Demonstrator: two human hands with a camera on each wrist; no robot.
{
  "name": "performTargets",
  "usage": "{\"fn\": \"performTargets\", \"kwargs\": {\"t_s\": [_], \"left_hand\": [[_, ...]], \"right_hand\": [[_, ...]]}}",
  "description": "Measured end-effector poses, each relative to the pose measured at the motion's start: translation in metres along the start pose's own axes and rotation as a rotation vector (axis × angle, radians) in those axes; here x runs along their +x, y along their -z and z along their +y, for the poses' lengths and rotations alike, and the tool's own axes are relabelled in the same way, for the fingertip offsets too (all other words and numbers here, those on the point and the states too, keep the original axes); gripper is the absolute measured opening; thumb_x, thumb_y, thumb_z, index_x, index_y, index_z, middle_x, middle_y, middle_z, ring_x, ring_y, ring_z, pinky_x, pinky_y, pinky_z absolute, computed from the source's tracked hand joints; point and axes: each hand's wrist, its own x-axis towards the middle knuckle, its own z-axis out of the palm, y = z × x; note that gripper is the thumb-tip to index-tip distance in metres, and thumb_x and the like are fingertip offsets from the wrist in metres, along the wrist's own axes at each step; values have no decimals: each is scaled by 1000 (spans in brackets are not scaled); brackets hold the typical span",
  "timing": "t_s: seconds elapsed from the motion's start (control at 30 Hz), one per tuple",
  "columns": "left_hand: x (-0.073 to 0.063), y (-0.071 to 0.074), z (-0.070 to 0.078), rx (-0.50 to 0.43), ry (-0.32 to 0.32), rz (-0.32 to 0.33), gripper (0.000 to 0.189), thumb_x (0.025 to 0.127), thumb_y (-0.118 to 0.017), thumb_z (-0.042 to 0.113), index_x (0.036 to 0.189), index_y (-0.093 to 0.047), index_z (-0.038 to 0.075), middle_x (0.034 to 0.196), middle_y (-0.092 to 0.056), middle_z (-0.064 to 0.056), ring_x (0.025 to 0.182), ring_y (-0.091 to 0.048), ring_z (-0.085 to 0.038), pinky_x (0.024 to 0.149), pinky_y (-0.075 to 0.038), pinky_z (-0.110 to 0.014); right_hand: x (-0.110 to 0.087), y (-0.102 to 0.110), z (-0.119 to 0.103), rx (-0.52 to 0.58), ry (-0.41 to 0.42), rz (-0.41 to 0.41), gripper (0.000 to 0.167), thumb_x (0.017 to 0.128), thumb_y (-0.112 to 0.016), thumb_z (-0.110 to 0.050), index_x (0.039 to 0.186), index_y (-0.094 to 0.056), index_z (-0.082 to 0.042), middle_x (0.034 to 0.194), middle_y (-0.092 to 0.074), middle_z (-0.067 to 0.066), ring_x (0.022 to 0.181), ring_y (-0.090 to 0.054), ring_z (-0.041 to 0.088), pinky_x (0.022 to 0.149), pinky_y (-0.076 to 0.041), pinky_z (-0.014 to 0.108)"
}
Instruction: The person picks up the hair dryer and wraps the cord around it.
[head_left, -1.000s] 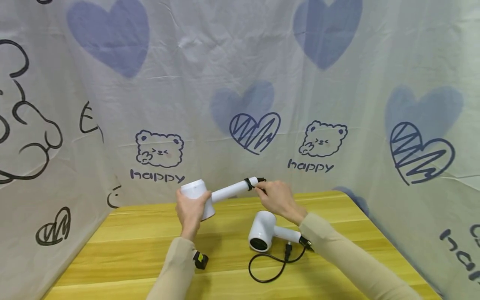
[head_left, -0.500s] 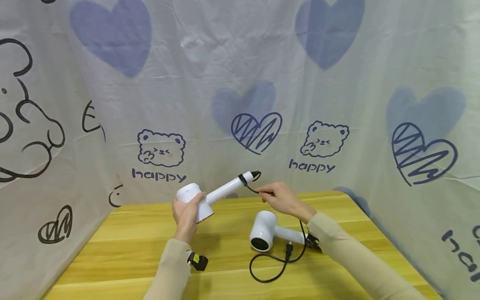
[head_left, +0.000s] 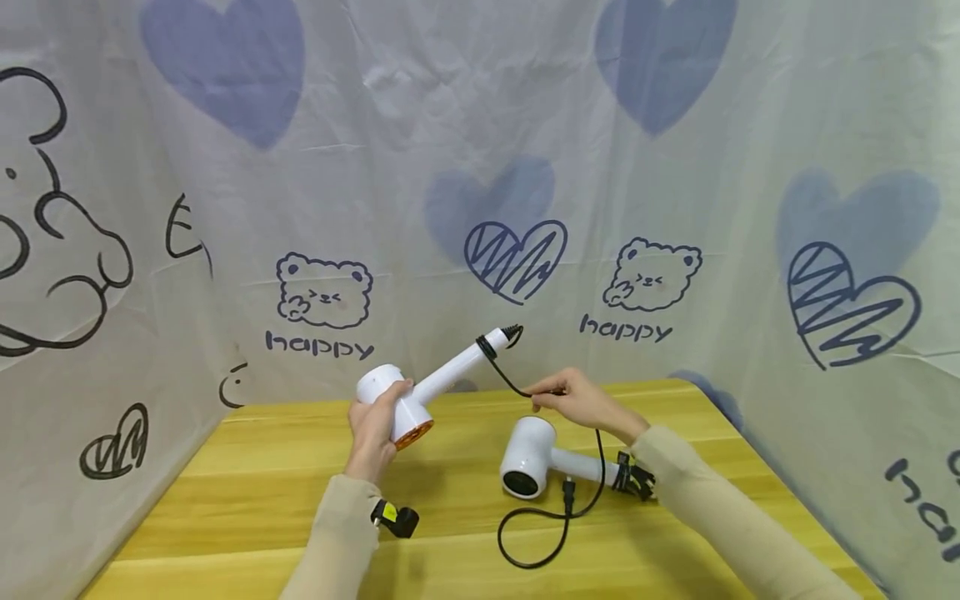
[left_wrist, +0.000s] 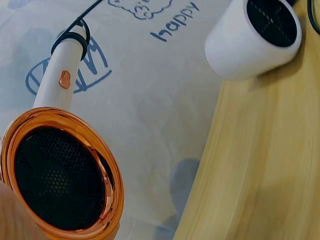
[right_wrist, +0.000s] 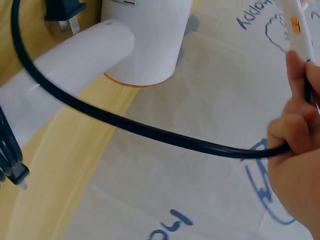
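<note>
My left hand [head_left: 371, 429] grips a white hair dryer [head_left: 453, 371] round its barrel, above the table, with the handle slanting up to the right. Its copper-ringed grille [left_wrist: 60, 175] faces the left wrist camera. A few turns of black cord [head_left: 504, 377] circle the handle near its end. From there the cord runs to my right hand [head_left: 585, 404], whose thumb and fingers pinch it. Beyond that hand the cord drops to a loop on the table, ending at a plug [head_left: 568, 497]. In the right wrist view, the cord [right_wrist: 150, 132] leaves the curled fingers in a long curve.
A second white hair dryer [head_left: 528, 454] lies on the wooden table [head_left: 247, 492] below my right hand, its own cord [head_left: 636, 483] bundled at the handle end. Printed cloth [head_left: 420, 108] hangs behind the table and at both sides. A small black wrist camera [head_left: 397, 518] sits at my left cuff.
My right hand has drawn away from the held dryer's handle, to the right and slightly down, stretching out a length of cord. The dryer's handle has tipped up, and its copper-ringed end now shows.
</note>
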Motion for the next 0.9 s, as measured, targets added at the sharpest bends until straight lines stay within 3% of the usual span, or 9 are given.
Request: {"fn": "performTargets", "kwargs": {"t_s": [0.07, 0.13, 0.23, 0.33, 0.4, 0.53, 0.7, 0.77, 0.9], "left_hand": [[-1, -1, 2, -10, 24, -27, 79, 76, -81, 24, 136, -35, 0, 125, -51, -16, 94, -61, -24, 73, -57, -30], [-2, -2, 3, -21, 47, -54, 80, 77, -80, 24, 136, -33, 0, 125, -51, -16, 94, -61, -24, 74, -57, -31], [-4, -2, 4, -22, 78, -100, 80, 77, -80, 26, 136, -33, -1, 124, -52, -17, 93, -62, -23, 75, -57, -32], [-6, -1, 5, -24, 97, -142, 78, 76, -80, 27, 134, -35, -2, 119, -56, -16, 89, -63, -21, 74, -57, -33], [-6, -1, 5, -10, 102, -169, 78, 75, -81, 29, 132, -38, -2, 112, -60, -14, 84, -65, -19, 72, -57, -33], [-5, -1, 2, 52, 118, -227, 78, 74, -82, 33, 130, -42, -3, 100, -65, -10, 77, -66, -18, 69, -57, -33], [-3, 0, -1, 114, 140, -322, 73, 77, -78, 34, 130, -43, -2, 102, -66, -11, 80, -67, -20, 71, -59, -34], [-3, 2, -2, 132, 142, -361, 72, 78, -77, 33, 131, -42, -2, 105, -65, -12, 82, -67, -21, 73, -59, -35], [-2, 3, -1, 178, 118, -428, 71, 78, -76, 29, 134, -42, 1, 107, -65, -13, 83, -67, -22, 72, -59, -37]], "right_hand": [[1, 4, 3, 36, -48, -18, 28, 98, -55, -11, 122, -68, -3, 98, -74, 10, 71, -53, 12, 59, -44, 27], [2, 8, 7, 73, -113, -23, 28, 98, -55, -12, 121, -68, -3, 100, -74, 10, 82, -58, 14, 77, -52, 36], [5, 13, 12, 107, -215, -1, 24, 98, -58, -16, 114, -72, -6, 101, -74, 10, 104, -62, 19, 105, -44, 52], [11, 17, 18, 102, -271, 40, 20, 96, -61, -21, 100, -76, -8, 103, -73, 9, 107, -62, 22, 103, -45, 50], [14, 20, 20, 85, -285, 69, 20, 96, -63, -24, 96, -76, -8, 100, -73, 8, 102, -61, 21, 94, -48, 42], [19, 27, 22, 65, -295, 117, 20, 95, -65, -27, 94, -76, -11, 93, -70, 4, 87, -57, 20, 76, -44, 32], [26, 31, 20, 20, -280, 151, 20, 91, -69, -28, 85, -75, -10, 77, -58, -1, 70, -43, 17, 69, -38, 30], [28, 31, 18, -2, -266, 162, 17, 91, -69, -22, 85, -76, -7, 75, -57, 0, 67, -38, 16, 66, -35, 30], [32, 34, 16, -45, -218, 135, 15, 92, -65, -12, 95, -77, -4, 86, -70, 7, 71, -49, 16, 68, -41, 27]]}}
